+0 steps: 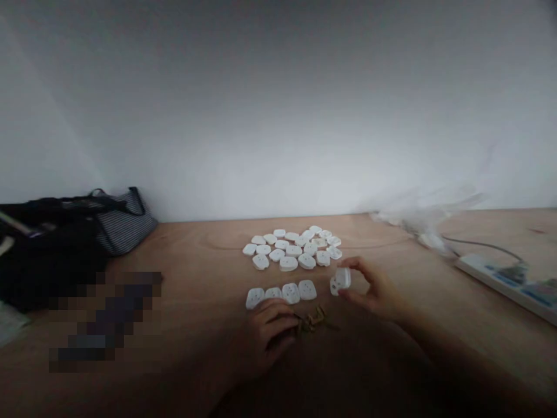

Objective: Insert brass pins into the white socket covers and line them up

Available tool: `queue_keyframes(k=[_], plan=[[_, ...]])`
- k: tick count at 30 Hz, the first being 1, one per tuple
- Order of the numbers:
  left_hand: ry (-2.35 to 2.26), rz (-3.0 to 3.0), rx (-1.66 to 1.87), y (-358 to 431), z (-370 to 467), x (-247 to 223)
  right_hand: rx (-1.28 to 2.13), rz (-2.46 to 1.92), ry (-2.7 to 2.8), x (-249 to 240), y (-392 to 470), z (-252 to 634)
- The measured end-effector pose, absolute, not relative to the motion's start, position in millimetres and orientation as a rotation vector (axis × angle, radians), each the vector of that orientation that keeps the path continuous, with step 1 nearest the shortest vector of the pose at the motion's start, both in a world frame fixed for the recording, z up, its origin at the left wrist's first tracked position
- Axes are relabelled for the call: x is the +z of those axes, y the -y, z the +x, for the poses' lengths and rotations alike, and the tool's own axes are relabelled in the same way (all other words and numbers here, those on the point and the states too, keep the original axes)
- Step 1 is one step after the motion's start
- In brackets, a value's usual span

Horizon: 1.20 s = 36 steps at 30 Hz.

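Note:
My right hand [376,290] grips a white rounded-square plastic cover [343,277] between thumb and fingers. Just behind that cover shows another white piece with holes [334,285]; whether the two touch, I cannot tell. My left hand [272,325] is low over the table, its fingers bent a little and the thumb apart from them. Its fingertips are beside a small heap of brass-coloured metal parts [314,319]. In front of that hand several white socket-like pieces [290,293] lie in a row, their faces with holes turned up.
Farther back, a loose group of white plastic pieces [293,251] lies on the wooden table [195,278]. At left stand a black bag [52,244] and a striped bag [124,226], with a blurred-out dark object [117,313] nearby. A power strip [509,284] and clear plastic bags [418,217] are at right.

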<state>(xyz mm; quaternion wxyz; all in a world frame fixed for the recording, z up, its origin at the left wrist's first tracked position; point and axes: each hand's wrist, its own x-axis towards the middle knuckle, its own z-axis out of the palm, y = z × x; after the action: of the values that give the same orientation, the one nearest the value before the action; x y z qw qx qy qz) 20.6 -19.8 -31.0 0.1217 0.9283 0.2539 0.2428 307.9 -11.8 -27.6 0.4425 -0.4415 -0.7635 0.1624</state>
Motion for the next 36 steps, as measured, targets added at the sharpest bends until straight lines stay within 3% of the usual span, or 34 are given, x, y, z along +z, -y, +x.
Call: queue_keyframes(k=[9,17,28,36], plan=[[-1.496,2.698,0.487,23,14,-40,0.16,-1.384,2.289,-33,-10,296],[-1.439,2.67,0.179,19,12,-42,0.255,-1.416,2.302,-44,-9,303],[-1.442,2.654,0.138,14,15,-38,0.653,-1.331,1.863,-64,-8,322],[-1.435,2.672,0.148,15,15,-39,0.411,-1.513,1.801,-63,-8,311]])
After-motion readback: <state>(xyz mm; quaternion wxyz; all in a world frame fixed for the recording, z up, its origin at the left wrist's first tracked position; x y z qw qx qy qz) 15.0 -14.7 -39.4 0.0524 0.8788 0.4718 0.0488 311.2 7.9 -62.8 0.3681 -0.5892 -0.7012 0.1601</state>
